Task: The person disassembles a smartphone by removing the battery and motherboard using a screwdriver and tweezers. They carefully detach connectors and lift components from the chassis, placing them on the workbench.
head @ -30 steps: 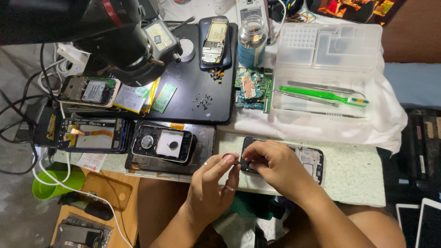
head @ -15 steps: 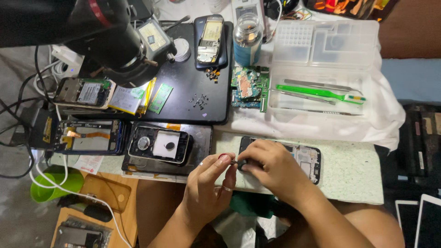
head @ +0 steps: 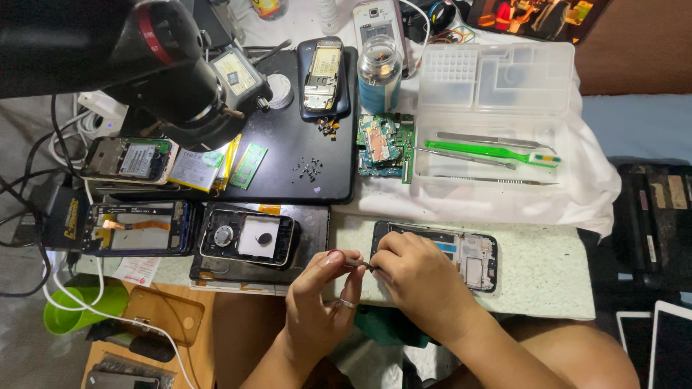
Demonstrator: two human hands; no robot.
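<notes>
An opened phone frame (head: 461, 258) lies on the speckled work mat (head: 548, 277) near the table's front edge. My right hand (head: 414, 277) rests over the frame's left end, fingers curled. My left hand (head: 324, 299), with a ring on one finger, pinches a small thin metal part (head: 357, 264) right at that corner. The fingertips of both hands meet around the part. What lies under my right hand is hidden.
Left of the mat lie several dismantled phones (head: 249, 238). A black pad (head: 288, 155) holds loose screws (head: 310, 169) and another phone. A circuit board (head: 386, 144), a glass jar (head: 380, 72) and a clear tray (head: 497, 137) with tweezers and a green brush sit behind. A microscope (head: 166, 79) overhangs the left.
Both hands stay at the phone frame's left corner with only slight finger shifts. The camera view has drifted a little.
</notes>
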